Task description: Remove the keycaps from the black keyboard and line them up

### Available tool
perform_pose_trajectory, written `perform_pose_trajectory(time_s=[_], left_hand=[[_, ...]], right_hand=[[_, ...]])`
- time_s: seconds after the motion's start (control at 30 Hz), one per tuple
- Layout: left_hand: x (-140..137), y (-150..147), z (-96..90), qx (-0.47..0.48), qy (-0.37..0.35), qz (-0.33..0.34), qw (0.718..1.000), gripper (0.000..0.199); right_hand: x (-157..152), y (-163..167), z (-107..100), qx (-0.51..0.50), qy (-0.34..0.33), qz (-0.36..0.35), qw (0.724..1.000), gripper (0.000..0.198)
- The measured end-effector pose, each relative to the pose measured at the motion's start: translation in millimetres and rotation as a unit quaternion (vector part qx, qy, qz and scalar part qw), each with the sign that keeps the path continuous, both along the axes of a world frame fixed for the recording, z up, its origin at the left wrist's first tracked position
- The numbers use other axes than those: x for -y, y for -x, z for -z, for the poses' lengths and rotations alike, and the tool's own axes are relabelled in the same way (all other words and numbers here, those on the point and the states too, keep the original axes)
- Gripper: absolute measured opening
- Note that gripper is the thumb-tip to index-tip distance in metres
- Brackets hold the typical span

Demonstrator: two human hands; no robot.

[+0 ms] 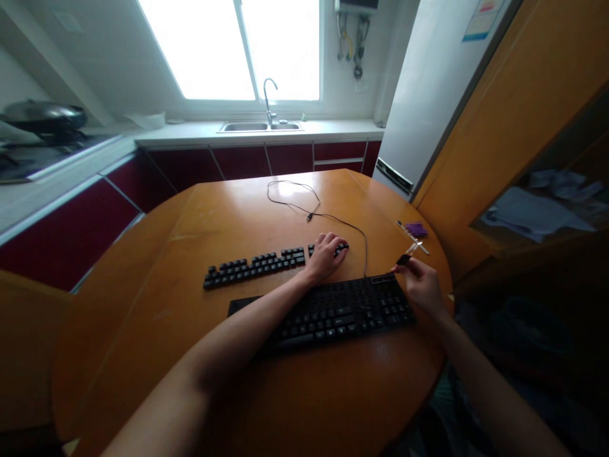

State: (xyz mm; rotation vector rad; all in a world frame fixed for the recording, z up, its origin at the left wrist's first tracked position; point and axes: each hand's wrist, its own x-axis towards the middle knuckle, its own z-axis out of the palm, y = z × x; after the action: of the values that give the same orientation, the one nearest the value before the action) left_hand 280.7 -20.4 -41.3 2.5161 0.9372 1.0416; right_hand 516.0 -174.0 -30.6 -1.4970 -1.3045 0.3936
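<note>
While pinching a probably light, stiff black piece (403,259) in the right hand (423,285) near the tabletop's right edge (438,257), hold its sides; cannot tell the left hand's (324,255) grip.

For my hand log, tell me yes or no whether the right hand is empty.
No, the right hand holds a small dark object near a corner of the cabled keyboard.

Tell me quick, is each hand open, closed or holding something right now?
Left hand: bent over the row of keys; can't tell whether it grips one.
Right hand: closed, holding a small black piece.
</note>
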Motion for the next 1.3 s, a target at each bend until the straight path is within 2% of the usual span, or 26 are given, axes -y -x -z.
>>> perform_pose_trajectory(time_s=[0.13,0.2,0.27,0.4,0.63,0.8,0.93,1.07,1.17,1.3], left_hand=[[4,-1,-7.0,0.046,0.02,0.144,0.988,0.024],[5,-1,-7.6,0.067,0.023,0.186,0.98,0.032],[4,-1,-6.5,0.089,0.026,0.197,0.976,0.033],[-1,3,-4.3,0.122,0.048,0.152,0.98,0.02],[4,2,-9.4,0.097,0.057,0.117,0.987,0.016],[7,0,-7.6,0.088,0.025,0.11,0.99,0.019],[7,0,-3.4,0.119,0.007,0.106,0.987,0.035],[9,2,-7.5,0.05,-0.021,0.111,0.992,0.029],[13,3,-12.4,-0.008,-0.04,0.076,0.996,0.022],[15,2,-13.7,-0.026,-0.041,0.066,0.997,0.021]], right_hand=[[-29,24,-21,0.05,-0.06,-0.055,0.995,0.017],[-48,36,-28,0.082,-0.082,-0.096,0.989,0.017],[-65,47,-31,0.101,-0.086,-0.144,0.981,0.018],[-85,62,-25,0.085,-0.089,-0.157,0.98,0.02],[-81,68,-15,0.016,-0.046,-0.132,0.99,0.021],[-78,69,-13,0.009,-0.009,-0.11,0.994,0.017],[-74,70,-13,0.019,-0.004,-0.102,0.995,0.016],[-73,70,-13,0.028,-0.012,-0.09,0.996,0.018],[-72,69,-12,0.039,-0.009,-0.074,0.996,0.019],[-69,69,-15,0.066,-0.004,-0.086,0.994,0.018]])
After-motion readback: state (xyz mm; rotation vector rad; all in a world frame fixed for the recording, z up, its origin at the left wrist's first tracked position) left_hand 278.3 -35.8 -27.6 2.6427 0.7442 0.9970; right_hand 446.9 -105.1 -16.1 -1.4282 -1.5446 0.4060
